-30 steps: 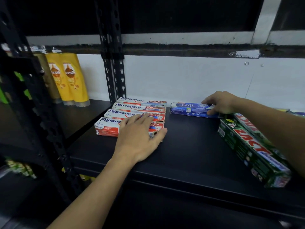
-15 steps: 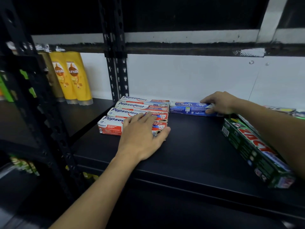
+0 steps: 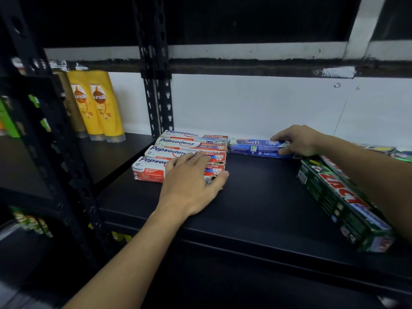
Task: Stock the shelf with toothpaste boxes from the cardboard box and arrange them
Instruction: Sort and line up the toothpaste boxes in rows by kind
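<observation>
Several red-and-white Pepsodent toothpaste boxes [image 3: 178, 144] lie side by side at the back left of the black shelf [image 3: 256, 208]. My left hand [image 3: 191, 184] rests flat on the nearest ones, fingers straight, thumb against their right end. A blue Safi toothpaste box [image 3: 252, 148] lies along the back wall, touching the Pepsodent row. My right hand [image 3: 298, 140] grips its right end, fingers curled over the top. Dark green Zact toothpaste boxes [image 3: 338, 201] lie stacked at an angle on the right, under my right forearm. The cardboard box is out of view.
Yellow Sunsilk bottles [image 3: 98, 105] stand on the neighbouring shelf to the left, beyond a black perforated upright [image 3: 158, 90]. A white wall backs the shelf. More packets [image 3: 388, 150] show at the far right. Another black upright [image 3: 55, 134] stands near left.
The Safi box has slid left along the back wall until it meets the Pepsodent row, with my right hand still on it. My left hand has stayed on the Pepsodent boxes.
</observation>
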Demonstrator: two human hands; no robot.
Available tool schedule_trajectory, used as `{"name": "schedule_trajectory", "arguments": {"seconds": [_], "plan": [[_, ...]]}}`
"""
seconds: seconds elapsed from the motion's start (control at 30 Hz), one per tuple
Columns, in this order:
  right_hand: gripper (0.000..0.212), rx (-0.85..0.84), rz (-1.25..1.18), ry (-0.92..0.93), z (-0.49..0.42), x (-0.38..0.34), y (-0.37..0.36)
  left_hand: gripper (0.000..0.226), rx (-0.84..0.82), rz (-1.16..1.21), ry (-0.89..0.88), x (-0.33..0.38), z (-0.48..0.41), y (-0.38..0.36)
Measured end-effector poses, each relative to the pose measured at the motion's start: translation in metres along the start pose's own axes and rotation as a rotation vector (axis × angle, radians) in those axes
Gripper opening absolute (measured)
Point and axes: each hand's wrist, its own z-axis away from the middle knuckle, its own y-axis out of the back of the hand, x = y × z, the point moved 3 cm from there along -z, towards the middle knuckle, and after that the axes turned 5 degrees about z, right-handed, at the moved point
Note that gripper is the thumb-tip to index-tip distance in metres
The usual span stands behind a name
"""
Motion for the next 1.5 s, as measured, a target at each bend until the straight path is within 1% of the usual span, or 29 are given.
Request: {"name": "schedule_trajectory", "arguments": {"seconds": [0.13,0.27,0.33,0.5,0.77,0.87,1.0,1.07,1.13,1.2,1.27,1.37,1.43,1.5], "plan": [[0.053,-0.004,0.025,-0.012,0.002,-0.003,0.000,0.073,0.010,0.003,0.000,-0.001,0.000,-0.002],[0.063,0.008,0.057,-0.031,0.006,-0.006,0.004,0.074,0.024,0.002,-0.003,-0.002,-0.001,-0.002],[0.065,0.025,0.064,-0.013,0.011,-0.009,0.008,0.075,0.030,-0.004,-0.004,-0.002,-0.001,-0.002],[0.059,0.093,0.129,0.051,0.037,-0.009,0.027,0.078,0.035,0.001,-0.007,0.000,0.000,0.000],[0.045,0.199,0.144,0.038,0.123,-0.003,0.062,0.078,0.016,-0.004,-0.018,0.002,0.001,0.004],[0.042,0.214,0.146,-0.008,0.164,0.001,0.065,0.075,0.028,-0.003,-0.079,0.006,0.002,0.006],[0.040,0.216,0.155,-0.101,0.219,0.009,0.062,0.070,0.068,-0.056,-0.217,0.020,0.006,0.012],[0.040,0.300,0.103,-0.139,0.245,0.015,0.047,0.066,0.120,0.008,-0.246,0.036,0.010,0.013],[0.037,0.413,0.104,-0.149,0.266,0.019,0.021,0.065,0.121,0.115,-0.250,0.066,0.013,0.012],[0.034,0.509,0.209,-0.154,0.278,0.023,-0.003,0.069,0.040,0.270,-0.234,0.105,0.015,0.006],[0.034,0.579,0.233,-0.163,0.284,0.026,-0.010,0.068,-0.092,0.495,-0.160,0.146,0.017,0.002],[0.045,0.657,0.196,-0.159,0.294,0.032,-0.004,0.055,-0.306,0.811,-0.012,0.200,0.023,-0.007],[0.053,0.713,0.164,-0.152,0.305,0.036,-0.002,0.039,-0.353,0.885,0.021,0.221,0.027,-0.018],[0.059,0.785,0.090,-0.196,0.322,0.041,-0.006,0.032,-0.318,0.929,0.022,0.228,0.030,-0.027]]}}
